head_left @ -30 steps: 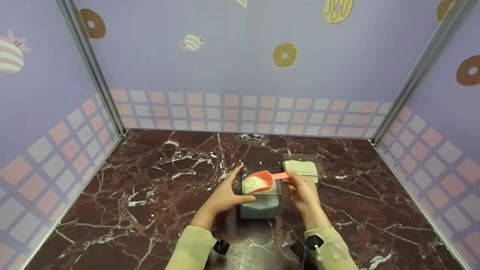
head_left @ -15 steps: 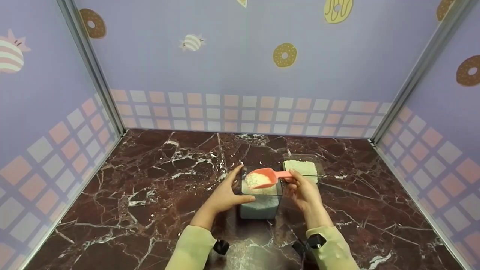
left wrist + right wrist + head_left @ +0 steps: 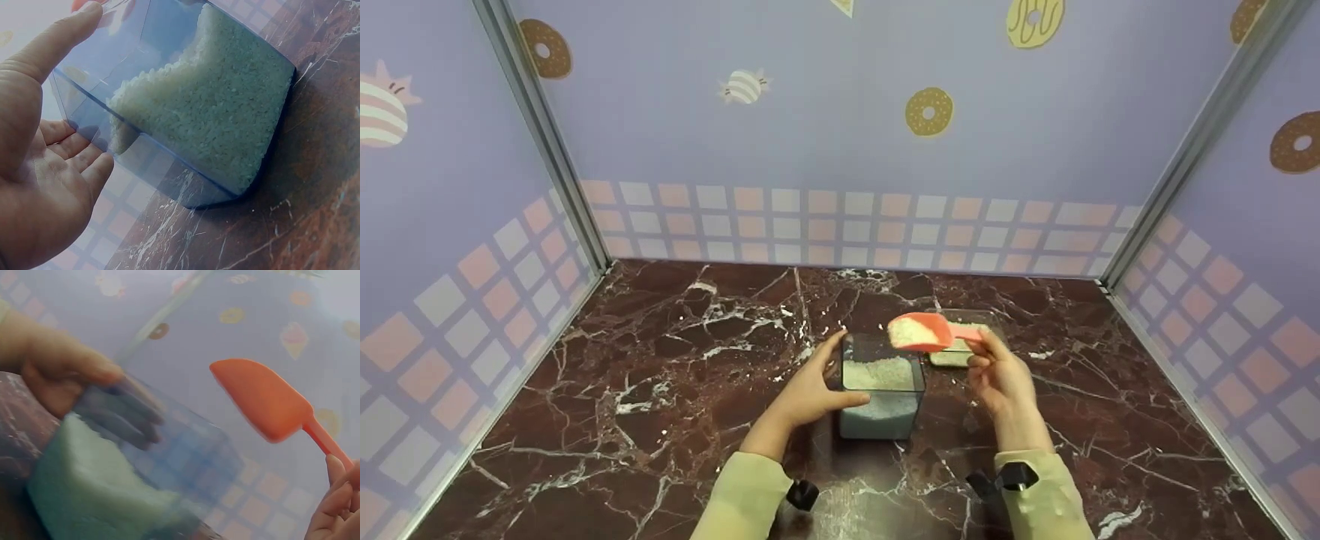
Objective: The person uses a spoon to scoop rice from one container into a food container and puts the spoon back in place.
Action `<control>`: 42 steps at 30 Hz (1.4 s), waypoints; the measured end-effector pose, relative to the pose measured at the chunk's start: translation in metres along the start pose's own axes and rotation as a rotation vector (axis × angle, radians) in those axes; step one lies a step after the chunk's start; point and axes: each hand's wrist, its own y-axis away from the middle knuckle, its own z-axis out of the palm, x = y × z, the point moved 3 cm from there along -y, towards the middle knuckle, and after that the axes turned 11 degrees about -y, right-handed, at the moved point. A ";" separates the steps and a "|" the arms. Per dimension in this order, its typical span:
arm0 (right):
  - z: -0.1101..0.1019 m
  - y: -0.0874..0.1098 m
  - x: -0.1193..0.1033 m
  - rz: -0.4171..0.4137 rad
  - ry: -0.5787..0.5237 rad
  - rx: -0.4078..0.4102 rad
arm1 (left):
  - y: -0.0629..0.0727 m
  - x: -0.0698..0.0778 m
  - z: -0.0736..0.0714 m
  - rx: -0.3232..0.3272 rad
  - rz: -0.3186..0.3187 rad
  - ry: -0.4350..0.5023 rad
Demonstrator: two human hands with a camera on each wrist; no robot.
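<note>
A clear, deep square container (image 3: 916, 384) stands on the marbled table, with rice (image 3: 208, 112) heaped unevenly inside. My left hand (image 3: 806, 394) holds it at its left side, thumb along the near side and fingers around the far side. My right hand (image 3: 1005, 382) grips the handle of an orange scoop (image 3: 936, 330), raised over the container's far right corner. Pale rice (image 3: 909, 333) lies in the scoop's bowl. From below, the right wrist view shows the scoop's orange underside apart from the container.
Behind the scoop, a shallow clear tray (image 3: 996, 321) with rice in it sits on the table (image 3: 675, 420), partly covered by the scoop and right hand. Stray white grains dot the table left of the container. Patterned walls (image 3: 825, 135) enclose the back and sides.
My right hand has carried the loaded scoop from above the container's opening, up and to the right toward the shallow tray. The left hand and container have stayed put.
</note>
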 end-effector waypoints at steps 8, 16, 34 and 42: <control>-0.025 -0.004 -0.031 -0.114 -0.122 0.184 | 0.000 -0.001 0.001 0.001 0.006 0.013; -0.054 -0.013 -0.038 -0.476 0.106 0.489 | -0.001 -0.001 0.000 0.004 0.010 0.006; -0.037 0.003 -0.039 -1.074 0.587 0.418 | 0.000 -0.001 0.001 -0.009 -0.015 -0.012; -0.020 0.015 -0.036 -1.186 0.744 0.336 | 0.000 0.000 0.000 -0.007 -0.011 -0.005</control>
